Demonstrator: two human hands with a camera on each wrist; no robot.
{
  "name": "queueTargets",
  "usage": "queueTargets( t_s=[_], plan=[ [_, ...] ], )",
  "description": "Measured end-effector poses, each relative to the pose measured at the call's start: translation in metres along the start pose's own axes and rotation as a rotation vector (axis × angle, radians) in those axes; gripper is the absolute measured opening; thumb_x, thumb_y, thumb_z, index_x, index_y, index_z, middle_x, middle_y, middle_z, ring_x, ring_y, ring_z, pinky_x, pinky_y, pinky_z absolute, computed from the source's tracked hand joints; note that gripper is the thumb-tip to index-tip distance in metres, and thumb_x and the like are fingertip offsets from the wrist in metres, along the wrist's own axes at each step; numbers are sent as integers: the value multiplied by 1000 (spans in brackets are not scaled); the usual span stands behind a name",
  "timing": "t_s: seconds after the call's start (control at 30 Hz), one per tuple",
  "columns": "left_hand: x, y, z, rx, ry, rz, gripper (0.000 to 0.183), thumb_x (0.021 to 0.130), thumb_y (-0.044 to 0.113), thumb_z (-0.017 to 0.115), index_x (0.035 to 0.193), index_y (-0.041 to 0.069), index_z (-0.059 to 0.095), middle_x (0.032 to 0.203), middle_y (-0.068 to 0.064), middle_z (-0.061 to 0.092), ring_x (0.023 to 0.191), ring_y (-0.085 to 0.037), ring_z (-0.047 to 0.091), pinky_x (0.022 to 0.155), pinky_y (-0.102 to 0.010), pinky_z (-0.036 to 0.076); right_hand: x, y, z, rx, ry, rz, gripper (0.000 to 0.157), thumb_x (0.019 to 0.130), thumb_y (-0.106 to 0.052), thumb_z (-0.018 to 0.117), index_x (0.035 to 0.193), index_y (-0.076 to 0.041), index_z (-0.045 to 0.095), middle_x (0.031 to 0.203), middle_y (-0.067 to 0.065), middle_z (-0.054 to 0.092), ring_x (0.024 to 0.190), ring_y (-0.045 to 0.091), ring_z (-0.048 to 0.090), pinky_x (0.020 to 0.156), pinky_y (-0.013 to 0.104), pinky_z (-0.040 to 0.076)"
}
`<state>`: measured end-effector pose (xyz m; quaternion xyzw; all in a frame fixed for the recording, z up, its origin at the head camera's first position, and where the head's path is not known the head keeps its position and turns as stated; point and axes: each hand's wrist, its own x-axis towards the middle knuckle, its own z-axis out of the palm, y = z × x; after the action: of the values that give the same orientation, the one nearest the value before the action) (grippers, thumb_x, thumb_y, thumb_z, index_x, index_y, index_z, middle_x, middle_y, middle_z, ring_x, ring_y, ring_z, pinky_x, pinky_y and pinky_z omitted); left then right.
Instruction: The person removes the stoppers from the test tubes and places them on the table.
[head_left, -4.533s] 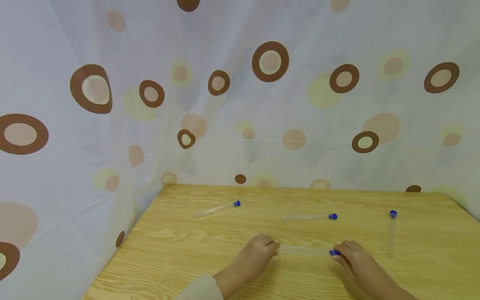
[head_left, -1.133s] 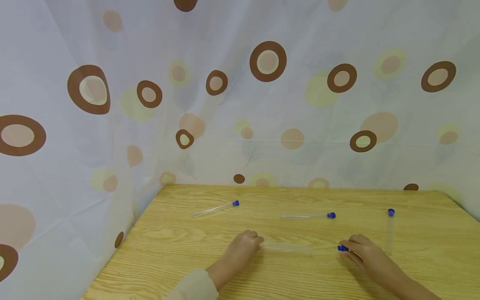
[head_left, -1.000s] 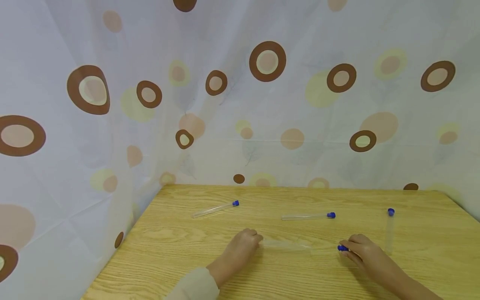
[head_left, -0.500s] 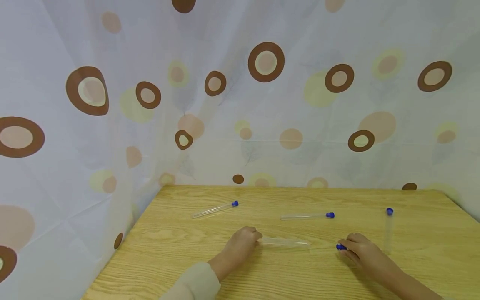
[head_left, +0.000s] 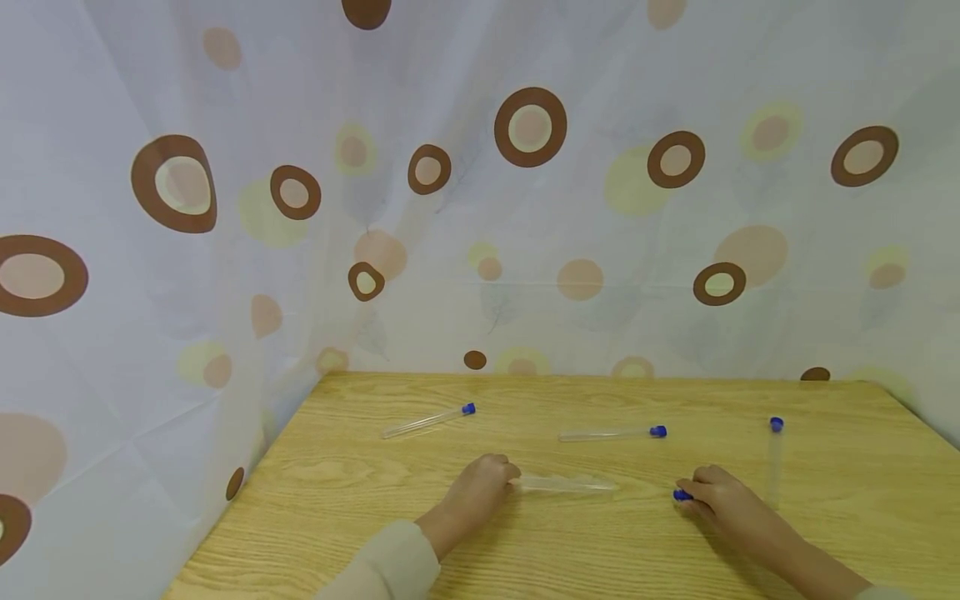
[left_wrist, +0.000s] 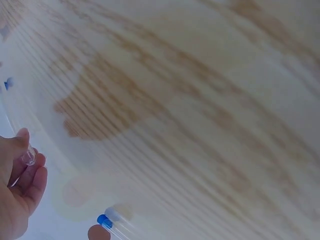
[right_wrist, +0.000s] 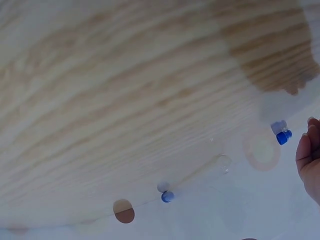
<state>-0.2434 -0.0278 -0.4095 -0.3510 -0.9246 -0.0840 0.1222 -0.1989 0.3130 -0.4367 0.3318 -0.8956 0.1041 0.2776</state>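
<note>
My left hand (head_left: 480,492) pinches one end of a clear test tube (head_left: 566,484), which points to the right above the wooden table. In the left wrist view, the thumb and fingers of this hand are around the tube's rounded clear end (left_wrist: 30,157). My right hand (head_left: 726,500) pinches a small blue cap (head_left: 681,495), apart from the tube. A gap separates the tube's free end from this cap. Only part of the right hand's fingers (right_wrist: 312,150) shows at the edge of the right wrist view.
Three capped clear test tubes lie on the table (head_left: 360,533): one at the back left (head_left: 423,422), one at the back middle (head_left: 603,434), and one at the right (head_left: 775,467), its cap pointing away. A patterned curtain (head_left: 450,325) borders the table behind and at the left.
Earlier the blue cap sat on the tube between both hands. It has come off: the left hand moved left with the tube, the right hand slightly right with the cap. Lately both barely move.
</note>
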Motion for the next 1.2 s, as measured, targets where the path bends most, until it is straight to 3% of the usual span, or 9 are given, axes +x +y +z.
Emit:
queueTargets(
  t_s=[0.2,0.47,0.63,0.9,1.2],
  plan=[
    [-1,-2,2,9,-2,-6,12,79,7,71,91,7,71,84,-2,67,79,-12,64,70,-15,53,1,1,2,5,-16,26,21,70,-7,75,86,5,69,73,-12,45,67,-6,34,48,13,36],
    [0,-4,1,9,-15,-16,9,79,6,71,88,7,71,80,-1,65,75,-10,63,67,-14,52,-1,7,9,17,-14,-30,18,77,-15,71,84,1,69,71,-13,42,67,-6,31,48,12,32],
    [-1,-5,3,-2,-19,-16,5,80,3,69,81,8,70,75,-1,64,71,-9,62,64,-14,51,-3,8,10,5,-34,-15,19,78,-16,70,85,2,69,70,-13,41,66,-5,30,48,12,32],
    [0,-2,1,-27,-75,-48,4,82,9,68,77,9,69,75,0,63,72,-8,63,62,-11,51,-3,8,9,7,-53,12,19,80,-16,69,86,1,69,71,-14,39,66,-5,29,49,14,31],
    [2,-3,3,65,-88,-25,6,82,15,68,84,10,71,77,1,62,73,-7,60,65,-13,51,-3,8,11,-9,-43,-8,20,80,-17,69,85,2,70,71,-13,40,65,-5,27,49,12,29]
  ],
)
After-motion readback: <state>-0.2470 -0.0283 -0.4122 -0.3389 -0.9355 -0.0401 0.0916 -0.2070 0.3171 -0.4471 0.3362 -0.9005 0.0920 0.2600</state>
